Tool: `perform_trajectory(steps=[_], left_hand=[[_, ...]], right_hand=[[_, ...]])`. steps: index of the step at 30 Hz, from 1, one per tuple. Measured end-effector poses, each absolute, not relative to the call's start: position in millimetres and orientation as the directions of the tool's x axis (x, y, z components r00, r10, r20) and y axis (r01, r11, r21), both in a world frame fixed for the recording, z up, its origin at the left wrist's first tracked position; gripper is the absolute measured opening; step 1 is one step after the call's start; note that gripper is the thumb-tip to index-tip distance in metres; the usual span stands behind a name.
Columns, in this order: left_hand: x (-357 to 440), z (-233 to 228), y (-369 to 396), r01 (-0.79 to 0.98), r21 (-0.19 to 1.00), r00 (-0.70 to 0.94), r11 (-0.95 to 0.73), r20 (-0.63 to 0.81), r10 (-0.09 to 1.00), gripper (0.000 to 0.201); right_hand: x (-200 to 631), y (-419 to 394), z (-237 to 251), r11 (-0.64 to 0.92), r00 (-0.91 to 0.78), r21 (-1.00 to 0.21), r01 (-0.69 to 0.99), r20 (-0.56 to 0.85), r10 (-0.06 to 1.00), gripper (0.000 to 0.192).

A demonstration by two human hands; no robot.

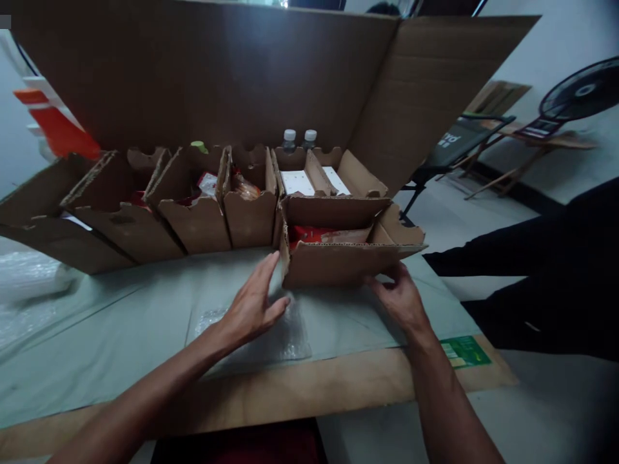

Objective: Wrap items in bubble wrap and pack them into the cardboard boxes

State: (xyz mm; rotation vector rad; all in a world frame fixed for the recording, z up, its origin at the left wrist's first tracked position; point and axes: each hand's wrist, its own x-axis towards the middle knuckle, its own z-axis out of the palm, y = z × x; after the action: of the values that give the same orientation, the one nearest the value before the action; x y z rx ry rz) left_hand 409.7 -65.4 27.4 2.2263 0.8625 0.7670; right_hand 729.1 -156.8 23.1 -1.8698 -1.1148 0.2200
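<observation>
- Left hand: forearm stretched forward from near left, fingers straight and together, thumb spread.
- Right hand: forearm from near right, fingers curled.

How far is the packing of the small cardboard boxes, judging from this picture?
Done, it seems: four small boxes stand open in a row inside the big carton, with items in them. In hand: the left hand and right hand touch the front box, which holds something red and sits on the table. Left: all the boxes remain unclosed.
</observation>
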Motion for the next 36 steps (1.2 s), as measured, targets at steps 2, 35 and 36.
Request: perform_trajectory(steps=[2,35,36], left_hand=[[442,22,-62,0.312,0.761,0.619,-0.569,0.292,0.729,0.094],[259,8,-81,0.770,0.405,0.433,-0.493,0.235,0.870,0.037],[263,8,-77,0.792,0.392,0.427,-0.468,0.192,0.884,0.039]], right_hand=[[741,-143,23,-0.175,0.559,-0.802,0.572,0.224,0.799,0.048],[615,-192,7,0.161,-0.084,-0.244,0.956,0.298,0.951,0.038],[604,-178,5,0.146,-0.079,-0.240,0.960,0.265,0.961,0.039]])
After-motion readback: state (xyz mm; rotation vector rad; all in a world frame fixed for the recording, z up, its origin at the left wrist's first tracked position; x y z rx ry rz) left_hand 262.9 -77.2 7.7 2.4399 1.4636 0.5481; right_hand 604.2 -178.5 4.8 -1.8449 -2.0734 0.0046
